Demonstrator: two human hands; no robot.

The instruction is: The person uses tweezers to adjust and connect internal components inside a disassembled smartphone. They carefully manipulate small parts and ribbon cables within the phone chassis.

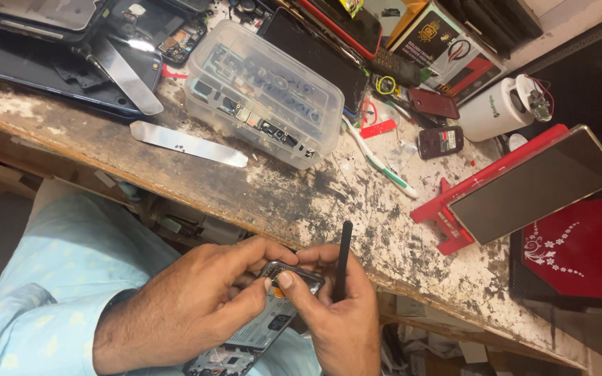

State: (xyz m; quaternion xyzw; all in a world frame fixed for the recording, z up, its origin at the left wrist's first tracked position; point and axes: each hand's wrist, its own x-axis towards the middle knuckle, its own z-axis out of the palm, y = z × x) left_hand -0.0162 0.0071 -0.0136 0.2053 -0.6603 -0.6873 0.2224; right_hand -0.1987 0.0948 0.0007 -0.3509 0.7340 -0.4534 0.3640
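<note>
I see both hands close together, fingers curled inward. The left hand (189, 306) pinches with thumb and forefinger. The right hand (339, 306) has its thumb just beside the left fingertips.

a worn wooden workbench (294, 198), its top scuffed and blotched black and white, runs slantwise across the view. on it sits a clear plastic box (263, 94) of small parts, with a flat metal strip (188, 144) just beside it near the edge. a white and green toothbrush (380, 161) lies to the box's right. further along, a red stand (454, 209) props up a phone (534, 184). near it stand a white cylinder (496, 108) and a small dark red phone (440, 141). dark opened phones (57, 63) crowd the far corner.
</note>
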